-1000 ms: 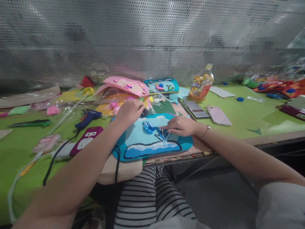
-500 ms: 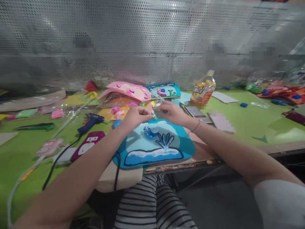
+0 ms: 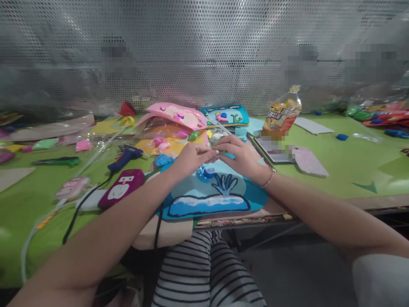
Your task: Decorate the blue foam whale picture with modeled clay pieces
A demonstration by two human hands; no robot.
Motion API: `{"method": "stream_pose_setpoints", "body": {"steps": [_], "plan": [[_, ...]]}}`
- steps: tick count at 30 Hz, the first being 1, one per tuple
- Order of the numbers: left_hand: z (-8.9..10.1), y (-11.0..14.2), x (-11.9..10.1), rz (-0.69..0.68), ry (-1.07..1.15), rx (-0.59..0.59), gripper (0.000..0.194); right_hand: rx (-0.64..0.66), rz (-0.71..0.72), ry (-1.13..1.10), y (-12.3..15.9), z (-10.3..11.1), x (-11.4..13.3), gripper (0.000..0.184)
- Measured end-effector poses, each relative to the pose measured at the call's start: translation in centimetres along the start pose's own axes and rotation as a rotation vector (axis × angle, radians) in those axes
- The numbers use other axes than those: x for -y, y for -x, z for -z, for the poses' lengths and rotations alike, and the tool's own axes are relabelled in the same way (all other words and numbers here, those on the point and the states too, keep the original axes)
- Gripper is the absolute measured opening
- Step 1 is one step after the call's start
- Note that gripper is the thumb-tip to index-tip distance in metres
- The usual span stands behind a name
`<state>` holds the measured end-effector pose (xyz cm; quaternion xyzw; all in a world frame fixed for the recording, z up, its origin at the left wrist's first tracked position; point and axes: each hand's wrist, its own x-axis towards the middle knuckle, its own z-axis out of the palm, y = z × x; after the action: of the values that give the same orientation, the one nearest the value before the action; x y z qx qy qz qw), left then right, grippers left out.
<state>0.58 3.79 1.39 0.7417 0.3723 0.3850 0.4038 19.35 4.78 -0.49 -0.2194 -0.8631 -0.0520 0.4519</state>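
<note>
A blue foam sheet [image 3: 255,198], decorated with a black-outlined wave and a splash shape, lies at the table's front edge. On it sits a small blue clay figure [image 3: 206,172] with a round coil. Above the sheet's upper part, my left hand [image 3: 194,157] meets my right hand [image 3: 238,155] at the fingertips. The left fingers are pinched together; whatever is between them is too small or hidden to make out. My right fingers bend over and touch the left ones, and what they may hold cannot be seen. A lump of blue clay [image 3: 163,160] rests beside my left wrist.
At left lie a blue glue gun [image 3: 124,158], a purple socket box [image 3: 123,187], cords and green-handled scissors [image 3: 56,161]. Decorated pink [image 3: 175,115] and teal [image 3: 236,115] sheets stand behind. A bottle [image 3: 283,113], a dark-edged tablet [image 3: 276,149] and a phone [image 3: 309,162] are at right.
My hands, apart half a second ago, have come together so the fingertips touch. The right hand now lies flatter over the left fingers. The whole view has shifted slightly.
</note>
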Motion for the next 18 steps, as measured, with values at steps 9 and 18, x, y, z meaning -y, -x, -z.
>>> {"method": "stream_pose_setpoints", "body": {"steps": [9,18], "plan": [[-0.3,0.1,0.0,0.127,0.164,0.012,0.040,-0.046,-0.049,0.002,0.3,-0.1,0.3,0.018],[-0.2,-0.1,-0.1,0.112,0.228,-0.101,0.060,-0.002,-0.230,-0.065,-0.4,0.9,0.0,0.014]]}}
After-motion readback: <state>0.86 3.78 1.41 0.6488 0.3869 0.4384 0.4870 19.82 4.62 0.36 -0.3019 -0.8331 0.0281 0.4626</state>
